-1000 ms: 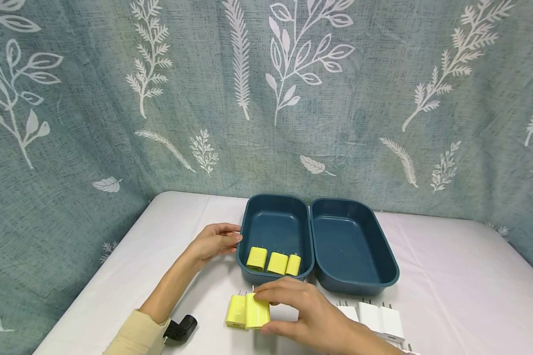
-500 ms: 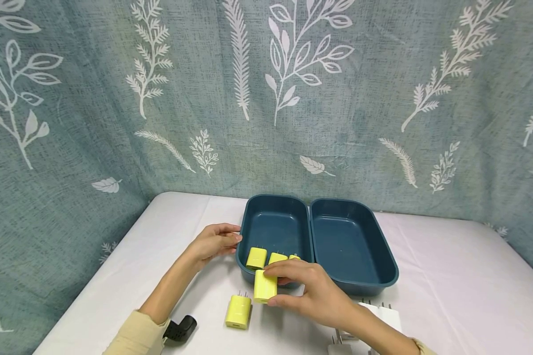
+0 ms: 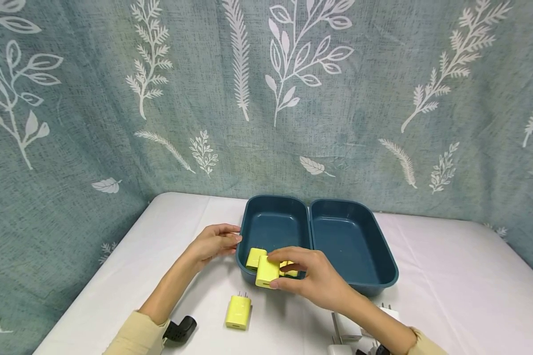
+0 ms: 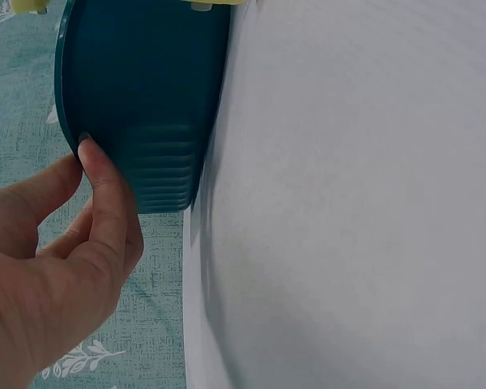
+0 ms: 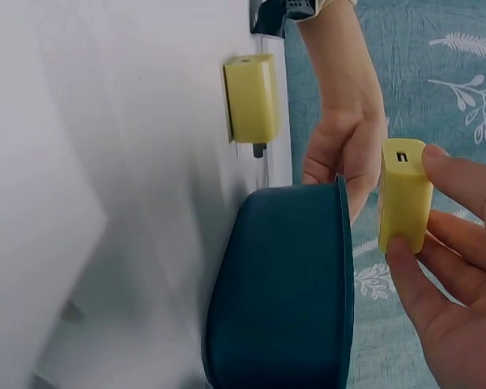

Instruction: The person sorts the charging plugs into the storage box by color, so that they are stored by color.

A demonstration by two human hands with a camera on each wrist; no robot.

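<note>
My right hand (image 3: 313, 276) pinches a yellow USB charger plug (image 3: 267, 271) between thumb and fingers over the near edge of the left blue bin (image 3: 308, 231). In the right wrist view the held plug shows its USB port, above the rim level. Several yellow charger plugs (image 3: 256, 257) lie inside that bin at its near end, partly hidden behind my right hand. My left hand (image 3: 215, 241) grips the bin's left rim; in the left wrist view its fingertips (image 4: 89, 154) meet at the rim. Another yellow charger plug (image 3: 238, 311) sits on the white table in front.
A second blue bin (image 3: 355, 246) stands beside the first, with nothing in it. Several white charger plugs (image 3: 347, 326) lie at the front right, partly under my right forearm. A black wrist device (image 3: 180, 329) is at my left cuff. A patterned curtain (image 3: 266, 98) hangs behind the table.
My right hand has lifted the yellow charger plug from beside the other one and carried it forward to the left bin's near edge. My left hand has stayed at the rim.
</note>
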